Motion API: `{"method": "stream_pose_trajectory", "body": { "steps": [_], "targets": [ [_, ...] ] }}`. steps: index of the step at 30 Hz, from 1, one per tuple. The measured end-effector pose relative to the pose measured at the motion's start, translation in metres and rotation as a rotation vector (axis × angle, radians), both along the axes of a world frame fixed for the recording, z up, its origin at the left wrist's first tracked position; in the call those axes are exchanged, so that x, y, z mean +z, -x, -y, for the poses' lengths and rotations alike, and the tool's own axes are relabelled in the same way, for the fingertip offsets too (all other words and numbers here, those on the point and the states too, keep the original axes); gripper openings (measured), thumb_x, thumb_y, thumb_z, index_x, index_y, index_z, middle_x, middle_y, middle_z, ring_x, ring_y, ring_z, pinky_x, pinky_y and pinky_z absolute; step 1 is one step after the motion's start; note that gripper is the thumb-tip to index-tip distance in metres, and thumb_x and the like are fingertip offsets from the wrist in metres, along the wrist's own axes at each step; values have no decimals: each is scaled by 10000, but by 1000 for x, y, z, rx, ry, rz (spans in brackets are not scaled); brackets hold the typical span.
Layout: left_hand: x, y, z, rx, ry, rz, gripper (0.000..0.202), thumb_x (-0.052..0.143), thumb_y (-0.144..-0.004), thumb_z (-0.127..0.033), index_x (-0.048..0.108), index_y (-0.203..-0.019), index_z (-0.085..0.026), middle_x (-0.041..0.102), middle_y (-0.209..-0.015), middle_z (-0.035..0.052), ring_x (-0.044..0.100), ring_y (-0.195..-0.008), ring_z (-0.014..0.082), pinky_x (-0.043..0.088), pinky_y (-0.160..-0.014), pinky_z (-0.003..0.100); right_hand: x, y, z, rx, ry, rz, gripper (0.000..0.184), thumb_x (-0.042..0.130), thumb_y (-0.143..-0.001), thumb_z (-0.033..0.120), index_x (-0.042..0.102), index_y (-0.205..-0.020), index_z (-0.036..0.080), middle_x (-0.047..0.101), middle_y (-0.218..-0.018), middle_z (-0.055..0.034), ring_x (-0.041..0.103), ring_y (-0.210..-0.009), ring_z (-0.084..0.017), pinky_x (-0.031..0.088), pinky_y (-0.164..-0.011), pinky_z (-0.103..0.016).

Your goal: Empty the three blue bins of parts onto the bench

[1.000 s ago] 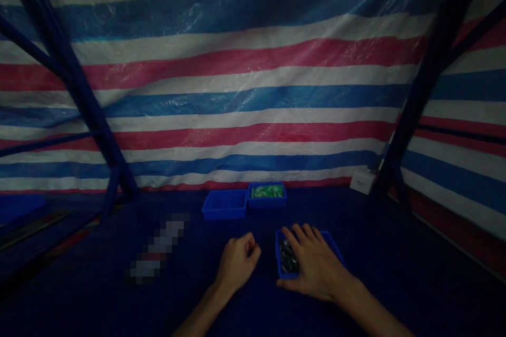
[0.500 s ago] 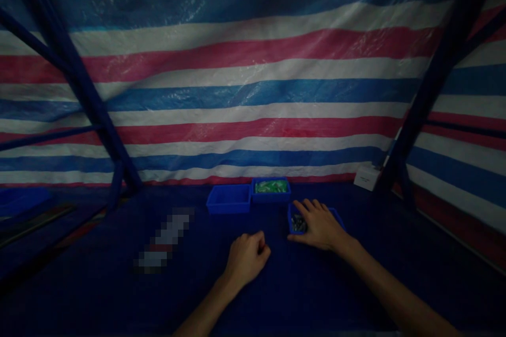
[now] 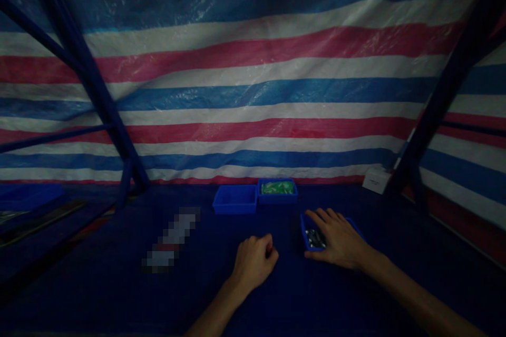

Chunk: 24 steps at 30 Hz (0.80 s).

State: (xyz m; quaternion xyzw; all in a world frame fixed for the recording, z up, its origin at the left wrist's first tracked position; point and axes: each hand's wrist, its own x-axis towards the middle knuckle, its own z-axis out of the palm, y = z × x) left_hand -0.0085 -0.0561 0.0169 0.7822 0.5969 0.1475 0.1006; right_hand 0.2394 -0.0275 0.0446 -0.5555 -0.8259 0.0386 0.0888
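My right hand (image 3: 338, 241) lies over a small blue bin (image 3: 304, 233) of dark metal parts (image 3: 315, 238) on the dark blue table, fingers draped across its top and thumb against its near side. My left hand (image 3: 255, 262) rests on the table to the left of that bin, curled into a loose fist; whatever may be inside it is hidden. Behind them stand an empty blue bin (image 3: 235, 201) and, touching its right side, a blue bin of green pieces (image 3: 277, 188).
A striped red, white and blue tarp forms the back and right walls. Dark blue frame posts slant up at left (image 3: 114, 131) and right (image 3: 438, 105). A small white box (image 3: 375, 179) sits at the right post's foot. A blurred pale object (image 3: 172, 239) lies left of centre.
My right hand has slid the bin of metal parts away from me and to the right. My left fist has stayed in place.
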Motion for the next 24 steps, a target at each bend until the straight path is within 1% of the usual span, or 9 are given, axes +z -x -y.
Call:
{"method": "stream_pose_trajectory", "body": {
  "steps": [2,3,7,9,11,12,18,21,24],
  "targets": [
    [0,0,0,-1,-1,0,136,513,-842,-237,611,-749,-227,655,-676,0,632,-661,184,318,-575,258,1,-2,-3,-89,-9,37,1024,592,-690,757,366,-1474,138,419,-1447,-229,382,-1299,-459,269,-1052,-594],
    [0,0,0,0,-1,1,140,508,-845,-235,607,-748,-225,655,-674,0,632,-658,184,313,-570,258,2,-3,-4,-101,-17,44,1023,584,-697,757,365,-1474,130,423,-1441,-231,391,-1292,-455,276,-1050,-588],
    [0,0,0,-9,4,3,130,515,-851,-238,605,-757,-227,666,-687,-5,638,-658,179,314,-568,256,-1,-8,-7,14,-12,35,1066,577,-644,816,357,-1481,194,429,-1453,-187,374,-1307,-448,287,-1051,-566],
    [1,1,1,-13,3,-1,132,516,-855,-242,604,-758,-228,668,-692,-5,641,-666,181,318,-572,257,0,-10,-13,-31,-27,48,1036,570,-662,807,374,-1471,189,427,-1449,-201,384,-1295,-455,293,-1032,-573],
    [1,1,1,-9,-2,-8,133,513,-854,-241,599,-754,-227,664,-687,-2,642,-670,186,313,-571,261,2,-12,-23,-122,-57,65,989,556,-706,775,395,-1453,146,472,-1391,-228,446,-1230,-448,324,-994,-566],
    [2,0,1,-6,-5,-10,134,511,-855,-241,595,-751,-225,661,-684,-1,642,-671,188,308,-568,262,3,-12,-29,-134,-72,69,975,554,-716,767,407,-1442,133,497,-1357,-231,472,-1195,-441,338,-976,-559],
    [2,0,2,-2,-19,-15,139,520,-847,-249,573,-723,-214,648,-661,-1,631,-649,178,273,-546,262,-2,-14,-45,-111,-96,57,982,540,-703,793,421,-1425,137,498,-1341,-233,480,-1178,-433,365,-953,-566],
    [0,1,2,-4,-24,-22,141,519,-851,-248,567,-723,-214,644,-657,-7,626,-638,166,267,-539,258,-7,-28,-45,-68,-73,27,1031,553,-681,805,349,-1475,180,468,-1391,-220,448,-1239,-428,341,-992,-582],
    [-1,2,1,-18,-30,-40,134,513,-863,-255,562,-744,-216,647,-679,-10,627,-649,159,277,-543,254,-17,-61,-42,-69,-76,8,1166,646,-602,788,230,-1524,207,382,-1475,-216,354,-1329,-450,242,-1048,-646]
  ]
}}
